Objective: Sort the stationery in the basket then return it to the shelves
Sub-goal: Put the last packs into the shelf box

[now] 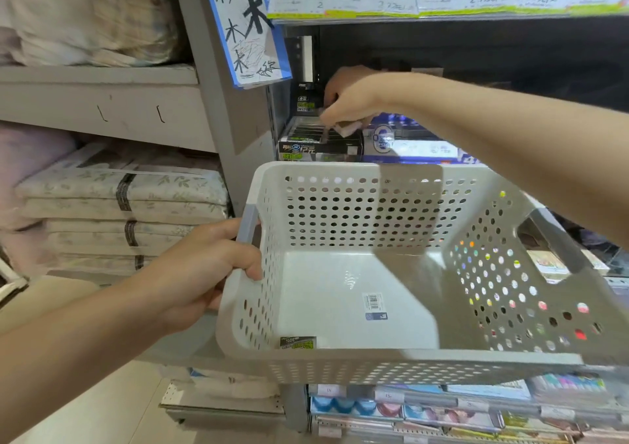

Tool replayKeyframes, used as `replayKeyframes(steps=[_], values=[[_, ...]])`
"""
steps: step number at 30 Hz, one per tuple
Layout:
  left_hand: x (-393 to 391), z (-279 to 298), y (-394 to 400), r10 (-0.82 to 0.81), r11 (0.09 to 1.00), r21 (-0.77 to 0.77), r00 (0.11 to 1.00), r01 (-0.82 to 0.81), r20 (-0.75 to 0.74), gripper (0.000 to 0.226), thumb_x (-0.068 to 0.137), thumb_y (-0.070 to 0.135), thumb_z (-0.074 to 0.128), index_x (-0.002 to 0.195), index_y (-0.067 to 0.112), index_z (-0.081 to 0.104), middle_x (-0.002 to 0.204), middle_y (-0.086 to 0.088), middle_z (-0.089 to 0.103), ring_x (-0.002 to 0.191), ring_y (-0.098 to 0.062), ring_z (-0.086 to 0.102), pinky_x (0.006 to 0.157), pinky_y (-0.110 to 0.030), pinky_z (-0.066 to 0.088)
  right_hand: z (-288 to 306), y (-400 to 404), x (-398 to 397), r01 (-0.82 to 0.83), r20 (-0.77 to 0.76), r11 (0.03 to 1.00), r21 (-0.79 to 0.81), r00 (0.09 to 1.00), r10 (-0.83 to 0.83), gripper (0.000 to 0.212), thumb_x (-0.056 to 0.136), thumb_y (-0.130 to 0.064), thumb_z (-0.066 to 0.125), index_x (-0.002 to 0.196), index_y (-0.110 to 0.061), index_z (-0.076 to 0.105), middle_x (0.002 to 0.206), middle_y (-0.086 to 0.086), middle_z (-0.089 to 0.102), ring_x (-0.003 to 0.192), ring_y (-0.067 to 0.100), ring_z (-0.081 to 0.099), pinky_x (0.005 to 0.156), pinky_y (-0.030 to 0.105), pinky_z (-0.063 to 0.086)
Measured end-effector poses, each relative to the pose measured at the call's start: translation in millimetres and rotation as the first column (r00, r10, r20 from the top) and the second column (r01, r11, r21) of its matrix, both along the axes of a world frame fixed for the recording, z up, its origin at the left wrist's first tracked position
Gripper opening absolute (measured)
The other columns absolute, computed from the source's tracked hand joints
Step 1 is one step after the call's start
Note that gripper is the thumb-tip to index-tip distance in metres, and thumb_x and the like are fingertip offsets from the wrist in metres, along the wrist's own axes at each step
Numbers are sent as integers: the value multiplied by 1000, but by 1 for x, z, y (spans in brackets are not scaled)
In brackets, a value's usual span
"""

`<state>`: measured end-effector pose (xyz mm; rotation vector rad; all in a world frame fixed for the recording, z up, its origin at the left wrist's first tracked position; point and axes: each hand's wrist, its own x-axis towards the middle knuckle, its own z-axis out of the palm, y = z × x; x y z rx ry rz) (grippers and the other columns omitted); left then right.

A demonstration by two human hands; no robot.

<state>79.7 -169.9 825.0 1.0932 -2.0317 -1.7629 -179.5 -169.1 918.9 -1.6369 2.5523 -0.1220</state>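
Shelves [442, 18] fill the background, price tags along the upper edge. White perforated basket [357, 273] held out below the right hand, tilted; left hand [200, 270] grips its left handle, fingers curled round the grey bar. Basket floor bare but for a barcode sticker [373, 304] and one small green-black packet [298, 342] in the near left corner, just right of the left hand. Right hand [347, 101] reaches into the shelf above the basket, pinching a small dark item [325, 133], blurred, over a black display box [320, 144]. Blue box [408, 144] just right of it. Folded bedding [126, 205] stacked left of the left hand.
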Motion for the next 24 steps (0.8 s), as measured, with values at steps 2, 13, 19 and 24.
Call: replayKeyframes(steps=[2,13,19,24], values=[[1,1,-2,-4,1000,2,1000,4,-1,45,76,-14,49,98,20,69,90,-10,76,87,-36,71,91,-58,50,-2,-14,-5,23,23,999,-39,999,-22,34,91,-33,50,66,-11,54,59,2,55,51,17,56,56,25,52],[5,4,0,-7,1000,7,1000,7,-9,51,51,0,58,97,20,70,92,-11,76,89,-38,70,94,-65,42,-1,-39,-14,89,-45,988,125,995,-84,38,98,-14,42,133,-1,46,128,18,54,110,31,60,85,37,56],[7,4,1,4,1000,-10,1000,-3,10,43,68,-10,57,96,20,70,89,-10,76,89,-39,69,94,-64,42,-1,-29,-19,-164,-174,968,192,965,198,68,84,14,43,138,-27,45,135,5,49,117,27,51,97,41,48],[6,4,1,30,1000,7,1000,-30,-3,40,61,-5,59,83,24,74,89,-16,75,87,-42,67,84,-56,44,-4,-37,-24,-189,-176,968,165,960,218,50,85,-4,63,132,-16,52,122,9,62,106,28,60,95,42,49]])
